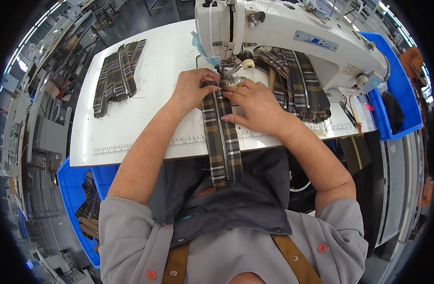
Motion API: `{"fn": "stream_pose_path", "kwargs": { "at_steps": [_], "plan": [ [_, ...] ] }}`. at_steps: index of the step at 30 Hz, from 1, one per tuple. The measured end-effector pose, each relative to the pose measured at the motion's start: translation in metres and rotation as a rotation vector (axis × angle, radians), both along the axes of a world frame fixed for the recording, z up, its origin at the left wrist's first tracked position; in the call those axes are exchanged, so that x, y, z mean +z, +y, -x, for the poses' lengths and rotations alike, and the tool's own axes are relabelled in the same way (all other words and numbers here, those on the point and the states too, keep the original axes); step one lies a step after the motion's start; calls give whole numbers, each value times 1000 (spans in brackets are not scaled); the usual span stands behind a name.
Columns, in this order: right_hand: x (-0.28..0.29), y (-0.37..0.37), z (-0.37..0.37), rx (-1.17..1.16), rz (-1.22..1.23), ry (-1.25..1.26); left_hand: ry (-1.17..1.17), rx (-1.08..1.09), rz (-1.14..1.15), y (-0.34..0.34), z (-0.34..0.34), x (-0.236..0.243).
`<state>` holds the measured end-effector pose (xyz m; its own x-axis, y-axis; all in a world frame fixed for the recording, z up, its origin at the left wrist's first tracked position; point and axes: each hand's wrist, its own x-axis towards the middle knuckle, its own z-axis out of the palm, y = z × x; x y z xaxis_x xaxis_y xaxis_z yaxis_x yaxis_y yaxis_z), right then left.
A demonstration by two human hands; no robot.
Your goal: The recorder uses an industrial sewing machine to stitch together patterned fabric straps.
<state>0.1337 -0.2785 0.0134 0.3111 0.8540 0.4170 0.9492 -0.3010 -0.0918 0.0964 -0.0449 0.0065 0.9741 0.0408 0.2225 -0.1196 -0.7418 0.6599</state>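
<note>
A long plaid fabric strip [231, 137] in brown, black and white has a zipper running down its middle. Its far end lies by the presser foot of a white sewing machine [273, 23], and its near end hangs over the table's front edge above my lap. My left hand [193, 89] pinches the strip's far end from the left, thumb on top. From the right, my right hand [257, 105] holds the same strip, its fingertips by the zipper close to my left thumb and its own thumb lower down on the cloth. Part of the fabric under my fingers is hidden.
On the white table [165, 61], a plaid piece with a zipper [116, 75] lies at left, and a stack of plaid pieces [299, 90] sits at right under the machine arm. Thread snips [350, 115] rest near the right edge. Blue bins [404, 94] [67, 189] stand on both sides.
</note>
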Motion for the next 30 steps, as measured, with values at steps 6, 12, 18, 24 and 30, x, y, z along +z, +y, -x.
{"fn": "stream_pose_path", "kwargs": {
  "at_steps": [6,12,18,24,30],
  "plan": [
    [-7,10,-12,-5,-18,-8,-213,-142,-285,3,10,-9],
    [-11,14,-14,-37,-130,-4,-232,-146,-270,-8,23,-12],
    [-6,4,-26,-175,-70,11,-245,-181,-297,-6,22,-12],
    [-24,9,-26,-191,-162,74,-232,-170,-232,-8,32,-8],
    [-16,3,-35,-118,-25,195,-207,-38,-302,-4,31,-11]
  ]
}}
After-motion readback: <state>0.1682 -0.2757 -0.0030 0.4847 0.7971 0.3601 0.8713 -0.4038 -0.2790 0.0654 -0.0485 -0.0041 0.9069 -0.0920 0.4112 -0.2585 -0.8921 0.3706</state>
